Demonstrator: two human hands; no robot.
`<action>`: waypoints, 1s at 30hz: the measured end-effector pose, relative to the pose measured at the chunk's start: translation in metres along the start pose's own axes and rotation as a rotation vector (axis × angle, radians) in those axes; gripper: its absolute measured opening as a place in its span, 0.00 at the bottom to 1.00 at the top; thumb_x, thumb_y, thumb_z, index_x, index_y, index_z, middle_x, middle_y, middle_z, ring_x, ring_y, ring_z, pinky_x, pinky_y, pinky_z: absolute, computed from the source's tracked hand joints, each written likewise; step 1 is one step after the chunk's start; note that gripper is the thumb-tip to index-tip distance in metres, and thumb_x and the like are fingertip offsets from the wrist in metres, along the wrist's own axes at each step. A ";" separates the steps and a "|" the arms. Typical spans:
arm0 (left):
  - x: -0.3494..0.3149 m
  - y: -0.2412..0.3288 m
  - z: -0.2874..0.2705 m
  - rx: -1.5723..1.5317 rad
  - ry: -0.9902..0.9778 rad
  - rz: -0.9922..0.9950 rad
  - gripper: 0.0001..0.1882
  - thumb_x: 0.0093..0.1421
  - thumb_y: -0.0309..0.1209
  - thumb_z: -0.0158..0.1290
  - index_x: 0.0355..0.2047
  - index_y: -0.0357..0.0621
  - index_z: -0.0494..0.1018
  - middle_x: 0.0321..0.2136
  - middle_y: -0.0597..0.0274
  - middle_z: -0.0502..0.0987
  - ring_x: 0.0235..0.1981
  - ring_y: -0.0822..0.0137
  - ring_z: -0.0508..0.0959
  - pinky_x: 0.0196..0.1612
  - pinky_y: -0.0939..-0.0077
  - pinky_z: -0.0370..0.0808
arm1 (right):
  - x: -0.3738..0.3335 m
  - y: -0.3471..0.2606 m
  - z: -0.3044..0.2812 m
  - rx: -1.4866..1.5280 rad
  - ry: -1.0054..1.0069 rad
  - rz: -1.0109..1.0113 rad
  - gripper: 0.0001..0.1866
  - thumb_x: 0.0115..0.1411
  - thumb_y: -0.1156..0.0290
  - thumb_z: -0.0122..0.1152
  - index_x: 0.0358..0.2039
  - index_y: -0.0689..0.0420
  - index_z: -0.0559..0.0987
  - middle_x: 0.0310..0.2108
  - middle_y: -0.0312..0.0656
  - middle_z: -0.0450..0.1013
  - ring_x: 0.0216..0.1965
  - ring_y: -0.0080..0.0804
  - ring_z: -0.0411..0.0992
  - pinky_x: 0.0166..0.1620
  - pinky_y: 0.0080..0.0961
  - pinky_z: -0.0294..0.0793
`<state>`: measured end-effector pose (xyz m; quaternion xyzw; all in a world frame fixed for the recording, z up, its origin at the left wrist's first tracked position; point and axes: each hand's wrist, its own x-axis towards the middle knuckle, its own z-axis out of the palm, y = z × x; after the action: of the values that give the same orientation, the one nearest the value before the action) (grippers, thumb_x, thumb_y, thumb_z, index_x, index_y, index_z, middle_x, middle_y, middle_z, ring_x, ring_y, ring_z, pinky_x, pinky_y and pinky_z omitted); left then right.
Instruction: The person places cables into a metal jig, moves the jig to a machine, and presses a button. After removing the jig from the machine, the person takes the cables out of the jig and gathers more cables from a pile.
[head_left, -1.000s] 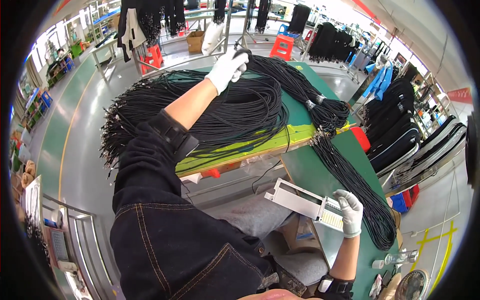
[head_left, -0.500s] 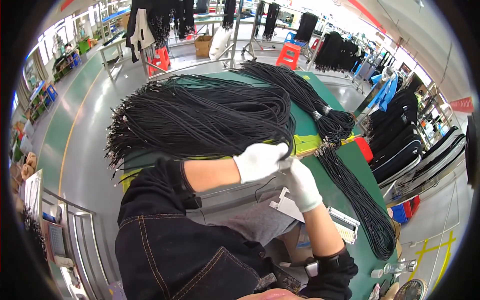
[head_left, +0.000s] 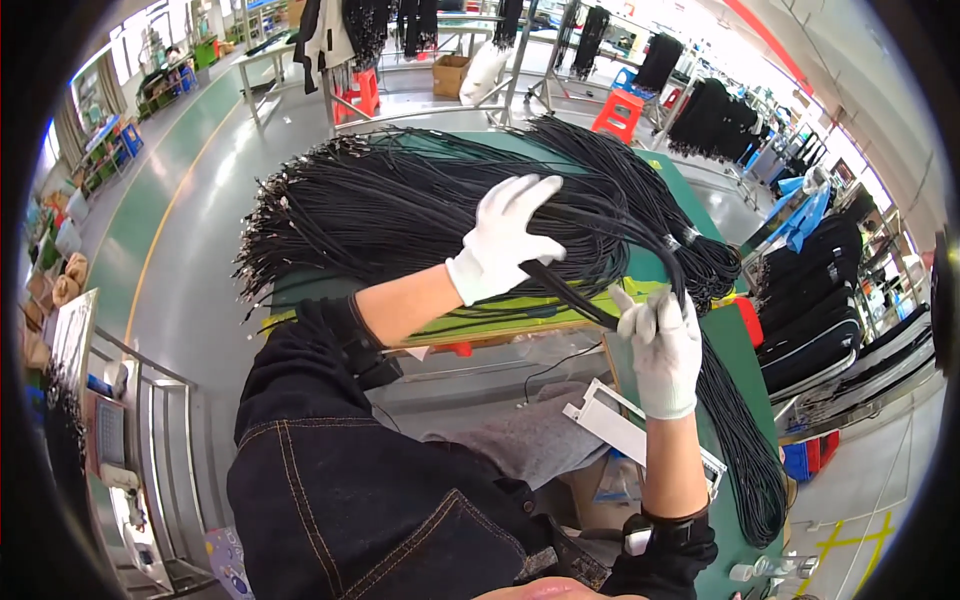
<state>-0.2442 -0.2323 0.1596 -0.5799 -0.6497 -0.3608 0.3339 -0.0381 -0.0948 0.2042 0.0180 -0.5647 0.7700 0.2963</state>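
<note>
A large heap of long black cables [head_left: 380,220] with small metallic ends lies across the green table [head_left: 735,375]. My left hand [head_left: 505,240], in a white glove, is over the heap with fingers stretched and thumb spread; a strand of cable passes beneath the palm. My right hand [head_left: 660,345], also gloved in white, is closed around a looped bunch of black cable [head_left: 672,265] at the table's near edge. How many cables it holds is hidden by the fingers.
Tied cable bundles [head_left: 690,235] lie at the far right, and another long bundle [head_left: 745,450] runs down the right side. A white slotted tray [head_left: 615,425] is near my lap. Beyond the table stand a red stool [head_left: 618,115] and garment racks.
My hands have moved apart from where they met near the table edge. The left has gone up and opened over the heap; the right has moved right with the looped cable.
</note>
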 end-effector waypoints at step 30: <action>0.053 -0.192 -0.070 0.411 0.095 0.218 0.06 0.45 0.26 0.60 0.26 0.49 0.81 0.31 0.61 0.76 0.37 0.55 0.75 0.41 0.62 0.72 | -0.220 -0.091 -0.184 0.012 0.617 0.000 0.15 0.73 0.59 0.48 0.45 0.59 0.74 0.18 0.23 0.50 0.16 0.14 0.48 0.29 0.18 0.64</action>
<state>-0.4392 -0.2783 0.2255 -0.5488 -0.6268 -0.2098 0.5118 0.2436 -0.0118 0.1362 -0.2150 -0.4435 0.7424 0.4538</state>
